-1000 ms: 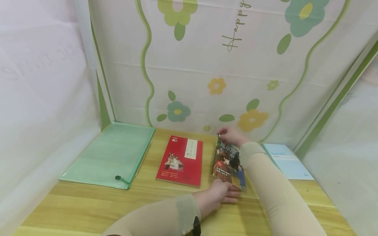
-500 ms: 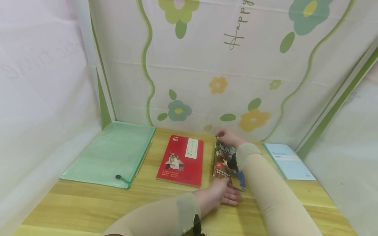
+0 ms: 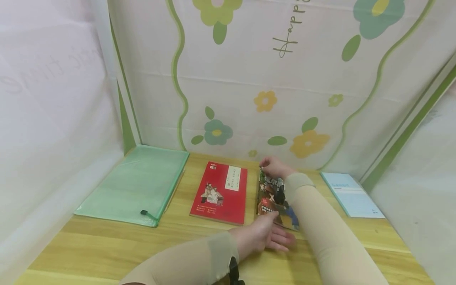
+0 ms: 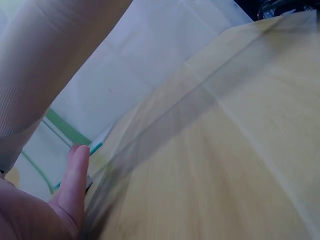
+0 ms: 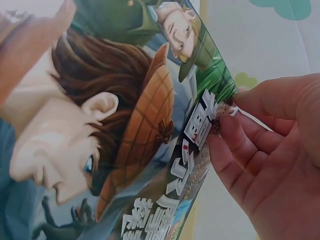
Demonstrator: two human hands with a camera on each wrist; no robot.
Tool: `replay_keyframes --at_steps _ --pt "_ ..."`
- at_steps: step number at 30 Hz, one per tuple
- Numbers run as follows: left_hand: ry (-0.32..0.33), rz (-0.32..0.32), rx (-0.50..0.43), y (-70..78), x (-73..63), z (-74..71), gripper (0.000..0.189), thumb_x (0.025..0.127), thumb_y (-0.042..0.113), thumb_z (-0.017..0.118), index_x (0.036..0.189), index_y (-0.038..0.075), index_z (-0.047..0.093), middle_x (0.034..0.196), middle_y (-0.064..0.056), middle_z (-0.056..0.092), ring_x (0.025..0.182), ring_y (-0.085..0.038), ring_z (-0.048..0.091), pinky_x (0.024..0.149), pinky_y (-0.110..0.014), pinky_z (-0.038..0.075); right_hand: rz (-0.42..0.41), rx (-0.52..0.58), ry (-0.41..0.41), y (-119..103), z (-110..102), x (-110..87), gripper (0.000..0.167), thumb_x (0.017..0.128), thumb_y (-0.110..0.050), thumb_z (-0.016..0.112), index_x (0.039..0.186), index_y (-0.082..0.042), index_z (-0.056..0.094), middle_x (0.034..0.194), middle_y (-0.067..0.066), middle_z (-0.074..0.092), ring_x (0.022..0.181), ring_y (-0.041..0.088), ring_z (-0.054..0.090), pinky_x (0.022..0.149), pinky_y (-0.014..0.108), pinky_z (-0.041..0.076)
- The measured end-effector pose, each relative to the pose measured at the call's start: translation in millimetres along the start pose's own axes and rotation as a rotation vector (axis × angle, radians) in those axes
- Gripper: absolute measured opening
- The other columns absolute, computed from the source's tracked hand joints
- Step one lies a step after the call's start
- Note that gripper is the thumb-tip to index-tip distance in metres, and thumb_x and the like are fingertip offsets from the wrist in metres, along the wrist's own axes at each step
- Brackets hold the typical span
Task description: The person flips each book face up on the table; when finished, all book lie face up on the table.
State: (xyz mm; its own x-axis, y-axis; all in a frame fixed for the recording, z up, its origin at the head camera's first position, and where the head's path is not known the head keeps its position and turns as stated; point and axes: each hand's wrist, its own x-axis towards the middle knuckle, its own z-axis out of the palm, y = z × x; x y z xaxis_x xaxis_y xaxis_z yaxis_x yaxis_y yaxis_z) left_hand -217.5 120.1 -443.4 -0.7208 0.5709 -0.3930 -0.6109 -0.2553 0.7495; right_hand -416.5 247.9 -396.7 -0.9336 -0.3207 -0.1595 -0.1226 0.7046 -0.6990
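A book with a dark illustrated cover lies on the wooden table right of the middle in the head view. At its top left corner my right hand pinches the edge; in the right wrist view the thumb and fingers of that hand close on the corner beside the white title characters. My left hand is at the bottom edge, its thumb against the cover and its fingers extended past the edge. The left wrist view shows the straight fingers of this hand low on the left. My right forearm covers the book's right side.
A red book lies just left of the illustrated one. Farther left is a pale green zip folder. A light blue booklet lies at the right, beyond my right arm. Floral cloth walls close off the back and both sides.
My right hand has shifted slightly to the book's top left corner. The left hand's fingers have spread a little off the bottom edge. The head view has tilted slightly.
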Motion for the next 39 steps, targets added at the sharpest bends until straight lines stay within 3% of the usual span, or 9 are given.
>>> replay_keyframes --at_steps 4,8,19,26,32,36,39 --pt "-0.057 -0.044 0.1 6.5 -3.1 -8.7 0.067 0.105 0.04 0.036 0.139 -0.018 0.033 0.099 -0.031 0.067 0.096 -0.044 0.068 0.081 -0.057 0.055 0.009 0.015 -0.004 1 0 1.5 0.033 0.086 0.01 0.049 0.119 0.014 0.052 0.099 0.018 0.059 0.058 0.016 0.05 0.054 0.032 0.048" --pt "-0.102 -0.054 0.156 12.2 -5.1 -15.7 0.061 0.105 0.036 0.036 0.133 -0.018 0.04 0.099 -0.028 0.069 0.097 -0.041 0.068 0.081 -0.055 0.056 0.038 -0.002 -0.012 2 1 1.3 0.033 0.087 0.008 0.051 0.119 0.011 0.054 0.103 0.018 0.059 0.058 0.016 0.051 0.052 0.03 0.047" --pt "-0.097 -0.015 0.178 12.0 -5.8 -10.8 0.057 0.104 0.032 0.04 0.135 -0.016 0.037 0.1 -0.026 0.069 0.098 -0.041 0.068 0.08 -0.055 0.056 0.01 -0.084 -0.048 1 11 2.6 0.031 0.092 0.003 0.053 0.122 0.011 0.055 0.102 0.017 0.061 0.074 0.021 0.058 0.068 0.035 0.055" --pt "-0.082 0.004 0.192 11.6 -4.8 -8.5 0.057 0.103 0.03 0.039 0.132 -0.019 0.041 0.099 -0.027 0.069 0.097 -0.042 0.068 0.079 -0.055 0.057 -0.041 -0.11 -0.068 2 14 4.4 0.044 0.081 0.01 0.051 0.125 0.014 0.056 0.12 0.027 0.06 0.089 0.027 0.061 0.074 0.036 0.055" --pt "-0.096 0.015 0.254 13.4 -11.3 -9.2 0.054 0.104 0.032 0.041 0.129 -0.016 0.045 0.096 -0.025 0.07 0.093 -0.042 0.069 0.075 -0.052 0.059 -0.062 -0.114 -0.1 4 9 -1.8 0.044 0.092 0.003 0.052 0.135 0.011 0.05 0.133 0.029 0.053 0.105 0.032 0.06 0.081 0.038 0.054" --pt "-0.124 0.072 0.338 22.7 -22.4 -10.8 0.047 0.103 0.029 0.047 0.127 -0.012 0.053 0.106 -0.025 0.068 0.099 -0.041 0.067 0.076 -0.051 0.059 -0.081 -0.055 -0.068 -2 0 -19.7 0.045 0.1 -0.008 0.051 0.142 0.007 0.043 0.144 0.031 0.041 0.124 0.041 0.05 0.099 0.049 0.047" --pt "-0.126 0.154 0.442 36.1 -34.2 -15.0 0.039 0.101 0.025 0.052 0.126 -0.004 0.059 0.117 -0.021 0.066 0.109 -0.039 0.063 0.081 -0.052 0.057 -0.109 -0.079 -0.025 -12 -8 -39.1 0.05 0.104 -0.019 0.05 0.147 0.001 0.039 0.15 0.028 0.035 0.135 0.045 0.036 0.108 0.058 0.035"
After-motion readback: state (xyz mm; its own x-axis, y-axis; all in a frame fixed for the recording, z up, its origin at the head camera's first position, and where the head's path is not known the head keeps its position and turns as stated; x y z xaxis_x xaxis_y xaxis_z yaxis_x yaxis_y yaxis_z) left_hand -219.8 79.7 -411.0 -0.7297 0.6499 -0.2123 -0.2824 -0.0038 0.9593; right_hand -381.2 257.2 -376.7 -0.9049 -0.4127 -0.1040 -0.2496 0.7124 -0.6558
